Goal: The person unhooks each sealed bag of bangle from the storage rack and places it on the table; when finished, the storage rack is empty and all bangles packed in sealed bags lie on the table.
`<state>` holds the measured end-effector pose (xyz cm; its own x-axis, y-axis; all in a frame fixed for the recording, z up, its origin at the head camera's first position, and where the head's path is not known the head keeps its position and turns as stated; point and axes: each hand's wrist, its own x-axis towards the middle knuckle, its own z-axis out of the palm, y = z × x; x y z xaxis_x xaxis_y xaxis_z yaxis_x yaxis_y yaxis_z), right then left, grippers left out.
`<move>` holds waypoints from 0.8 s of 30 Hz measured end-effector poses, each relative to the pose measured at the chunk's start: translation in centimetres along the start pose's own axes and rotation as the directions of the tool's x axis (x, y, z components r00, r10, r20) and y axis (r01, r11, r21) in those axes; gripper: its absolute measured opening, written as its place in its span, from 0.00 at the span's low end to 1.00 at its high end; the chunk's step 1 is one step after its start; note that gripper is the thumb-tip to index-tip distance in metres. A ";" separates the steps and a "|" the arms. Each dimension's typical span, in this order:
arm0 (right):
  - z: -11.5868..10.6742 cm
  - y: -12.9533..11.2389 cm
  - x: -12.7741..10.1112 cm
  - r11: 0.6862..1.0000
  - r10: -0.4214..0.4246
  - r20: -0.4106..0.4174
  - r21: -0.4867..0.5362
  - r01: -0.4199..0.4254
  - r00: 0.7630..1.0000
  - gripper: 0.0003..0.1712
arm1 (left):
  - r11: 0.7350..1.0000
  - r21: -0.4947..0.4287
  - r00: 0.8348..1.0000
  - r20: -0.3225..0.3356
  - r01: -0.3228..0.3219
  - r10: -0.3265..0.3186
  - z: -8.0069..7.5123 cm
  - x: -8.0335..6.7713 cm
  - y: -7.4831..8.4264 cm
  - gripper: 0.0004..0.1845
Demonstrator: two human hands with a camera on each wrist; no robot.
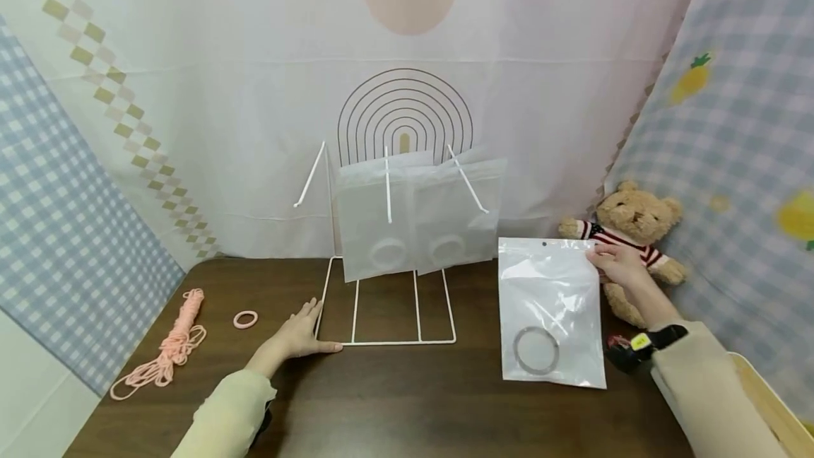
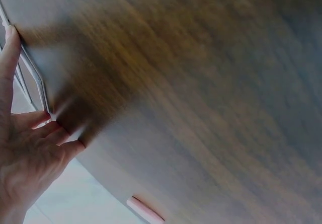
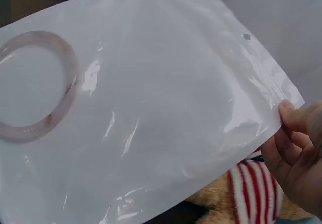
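the right hand (image 1: pixel 623 267) is pinching the upper right corner of a glossy white rectangular plastic pouch (image 1: pixel 547 295), its thumb pressing on the front and its fingers curling in behind. the pouch is hanging down and to the left of those fingertips, its long axis running nearly upright, and a rosy translucent round bangle (image 3: pixel 74 78) is showing near its bottom. what is counting most, to my eye, is where the small dark punched hole (image 3: pixel 246 36) is sitting: midway along the top edge, to the right of and lower than the tip of the right-hand prong (image 1: pixel 468 179) on the white metal wire rack (image 1: pixel 386 343). the right hand is being the nearer one to the pouch.

across from it, the left hand (image 1: pixel 295 334) is spreading its fingers, gripping nothing, while its thumb is touching the rack's front rod near the left corner. frosted white pouches (image 1: pixel 375 210) are hanging on the rack. farther out, a tan plush bear (image 1: pixel 636 214) is sitting behind the right hand, and a pink coiled rope (image 1: pixel 186 324) and a small pink ring (image 1: pixel 245 326) are lying on the dark brown wooden table (image 1: pixel 407 401).
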<state>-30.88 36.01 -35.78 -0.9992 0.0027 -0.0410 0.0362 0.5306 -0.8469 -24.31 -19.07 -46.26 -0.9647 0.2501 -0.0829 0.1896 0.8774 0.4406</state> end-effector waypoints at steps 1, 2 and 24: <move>0.6 0.3 0.7 1.000 0.006 0.004 -0.011 -0.006 1.000 0.31 | 1.000 -0.002 1.000 -0.001 0.001 -0.001 0.0 0.0 -0.1 0.55; 1.3 0.6 1.4 0.999 0.007 0.005 -0.045 -0.007 1.000 0.29 | 1.000 -0.004 1.000 -0.003 0.001 -0.001 0.0 0.1 -0.1 0.55; 8.5 2.9 7.9 0.979 0.093 -0.051 -0.178 -0.101 0.994 0.21 | 0.999 -0.051 0.999 -0.032 0.003 -0.004 0.2 0.2 -0.6 0.56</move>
<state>-38.49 30.33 -43.05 -0.9911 0.0954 -0.0930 0.1330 0.6696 -0.7307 -24.59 -19.44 -46.73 -0.9708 0.2333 -0.0565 0.1775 0.8560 0.4855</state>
